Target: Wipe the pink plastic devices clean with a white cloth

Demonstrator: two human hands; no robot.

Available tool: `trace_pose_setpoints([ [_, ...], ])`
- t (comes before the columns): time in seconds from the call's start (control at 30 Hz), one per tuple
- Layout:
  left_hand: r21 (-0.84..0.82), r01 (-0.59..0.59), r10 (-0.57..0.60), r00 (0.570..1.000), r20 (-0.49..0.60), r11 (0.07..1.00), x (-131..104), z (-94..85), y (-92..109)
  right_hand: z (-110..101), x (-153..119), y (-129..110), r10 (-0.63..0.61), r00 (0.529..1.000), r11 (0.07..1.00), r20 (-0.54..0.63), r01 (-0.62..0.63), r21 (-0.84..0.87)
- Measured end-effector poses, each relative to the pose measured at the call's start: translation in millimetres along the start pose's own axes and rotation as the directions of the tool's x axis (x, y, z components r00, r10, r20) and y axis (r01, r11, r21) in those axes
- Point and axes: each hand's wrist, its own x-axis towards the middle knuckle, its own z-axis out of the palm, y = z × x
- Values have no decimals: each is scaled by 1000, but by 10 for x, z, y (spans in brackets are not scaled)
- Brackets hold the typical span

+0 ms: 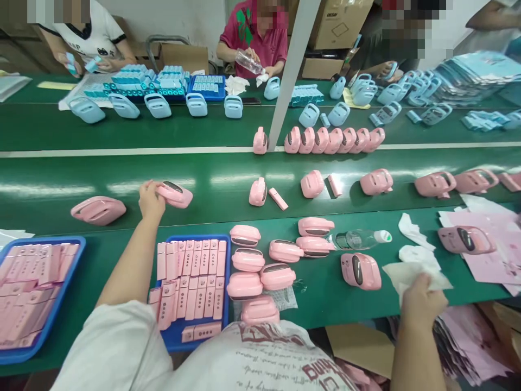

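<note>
My left hand (152, 201) is out over the green belt, fingers closed on the end of a rounded pink plastic housing (179, 196) with a dark oval panel. Left of it lies another pink housing (99, 210). At the right, my right hand (423, 298) pinches a whitish wiping cloth (401, 276) over the front table edge. Near that hand lie crumpled white tissues (417, 233) and a single pink housing (361, 271). A clear plastic bottle (356, 239) with a white cap rests on its side, touching a group of pink housings (284, 250).
Blue trays (228, 260) (79, 260) hold pink bar-shaped parts. More pink housings (376, 182) line the belt, several in a row by a grey post (291, 76). Co-workers opposite handle light-blue parts (158, 105). Pink sheets (484, 266) lie at right.
</note>
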Motion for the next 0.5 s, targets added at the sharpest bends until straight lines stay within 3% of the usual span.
trace_pose_setpoints([
  [0.07, -49, -131, 131, 991, 10, 990, -261, -106, 311, -32, -211, -273, 108, 990, 954, -89, -78, 290],
  [0.1, -84, -200, 203, 979, 23, 976, -419, -147, 501, -27, -352, -450, 128, 991, 902, -48, -96, 420],
  [0.17, -198, -364, 382, 922, 66, 910, -776, -198, 920, 18, -691, -847, 88, 991, 846, 99, -127, 518],
  [0.2, -261, -422, 456, 886, 83, 868, -964, -205, 1130, 50, -877, -1045, 0, 974, 845, 224, -120, 521],
  [0.23, -317, -454, 508, 854, 110, 833, -1149, -199, 1331, 81, -1067, -1228, -137, 919, 840, 369, -90, 536],
  [0.27, -375, -471, 549, 825, 133, 799, -1328, -183, 1514, 105, -1253, -1386, -306, 827, 806, 472, -39, 591],
  [0.33, -479, -451, 592, 782, 195, 753, -1645, -127, 1811, 110, -1595, -1596, -620, 565, 686, 545, 53, 726],
  [0.4, -552, -391, 593, 766, 248, 737, -1891, -65, 2007, 44, -1870, -1640, -843, 368, 485, 393, 199, 852],
  [0.5, -570, -287, 521, 798, 302, 770, -2125, -20, 2154, -108, -2101, -1466, -986, 104, 161, 129, 424, 891],
])
